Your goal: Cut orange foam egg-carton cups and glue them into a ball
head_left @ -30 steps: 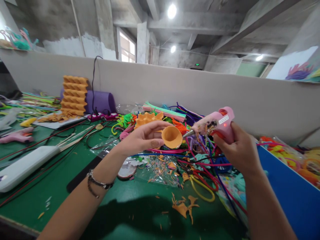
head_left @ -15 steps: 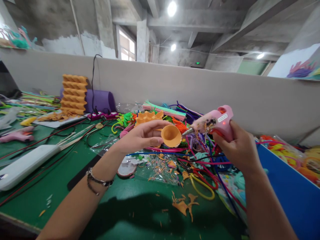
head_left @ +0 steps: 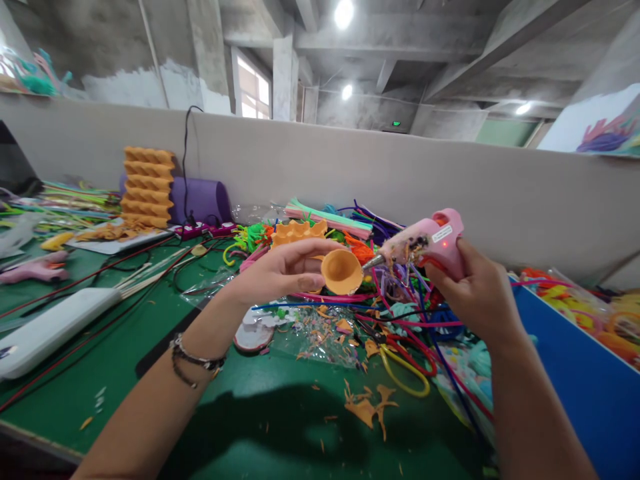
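Observation:
My left hand [head_left: 280,273] pinches a small orange foam cup [head_left: 341,271], its open mouth turned toward me. My right hand [head_left: 477,293] grips a pink hot glue gun [head_left: 425,243] by the handle, a red light glowing on its side. The gun's metal nozzle touches the right rim of the orange cup. Both are held above a green table [head_left: 150,373] over a tangle of coloured pipe cleaners [head_left: 410,320].
A stack of orange foam trays [head_left: 149,188] and a purple roll [head_left: 200,201] stand at the back left by a grey partition. A second pink glue gun [head_left: 35,270] and a white flat box [head_left: 50,330] lie at left. A blue bin [head_left: 575,393] stands at right. Orange scraps [head_left: 367,410] litter the table.
The glue gun's nozzle has moved slightly left and now touches the cup's rim. Both hands have risen a little.

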Motion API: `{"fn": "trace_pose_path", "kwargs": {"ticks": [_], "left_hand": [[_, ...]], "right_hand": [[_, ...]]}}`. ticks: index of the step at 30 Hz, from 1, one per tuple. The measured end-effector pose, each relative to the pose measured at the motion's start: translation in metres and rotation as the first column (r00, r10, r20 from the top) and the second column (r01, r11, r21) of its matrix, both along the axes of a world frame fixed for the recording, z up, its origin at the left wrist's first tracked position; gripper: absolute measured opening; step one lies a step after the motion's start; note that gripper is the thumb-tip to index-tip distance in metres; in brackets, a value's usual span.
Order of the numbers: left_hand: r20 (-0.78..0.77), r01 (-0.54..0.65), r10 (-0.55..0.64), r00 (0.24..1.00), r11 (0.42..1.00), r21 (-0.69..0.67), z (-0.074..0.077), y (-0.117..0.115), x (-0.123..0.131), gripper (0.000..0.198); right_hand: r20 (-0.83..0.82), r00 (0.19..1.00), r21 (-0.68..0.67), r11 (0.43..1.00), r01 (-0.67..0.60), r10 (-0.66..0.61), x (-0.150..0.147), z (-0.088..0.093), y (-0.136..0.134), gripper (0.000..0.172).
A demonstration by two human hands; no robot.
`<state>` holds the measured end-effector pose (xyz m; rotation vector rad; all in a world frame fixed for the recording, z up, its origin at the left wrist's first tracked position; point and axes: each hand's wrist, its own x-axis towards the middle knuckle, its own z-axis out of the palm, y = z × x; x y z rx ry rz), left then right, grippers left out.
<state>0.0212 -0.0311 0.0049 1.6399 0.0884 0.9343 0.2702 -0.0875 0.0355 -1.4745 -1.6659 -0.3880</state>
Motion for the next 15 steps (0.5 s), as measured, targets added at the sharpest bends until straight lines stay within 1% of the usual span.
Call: {"fn": "trace_pose_path", "kwargs": {"ticks": [4,10,15], "left_hand": [[-0.009,-0.018,0.018,1.000,1.000,-0.005,-0.0004,-0.0003,-0.0006,0.035],[-0.033,-0.035,0.035,0.999,0.999,0.026,-0.0019,0.0002,-0.0004,0.037],[-0.046,-0.015,0.017,0.999,0.999,0.038,-0.0038,0.0016,-0.0006,0.038]], "right_hand": [[-0.004,1.000,0.006,1.000,0.009,-0.009,-0.0001,0.0001,-0.0006,0.027],[0.010,1.000,-0.003,1.000,-0.002,0.002,0.0005,-0.0006,0.0000,0.026],[0.004,1.000,-0.013,1.000,0.015,-0.014,0.0019,-0.0008,0.0012,0.025]]}}
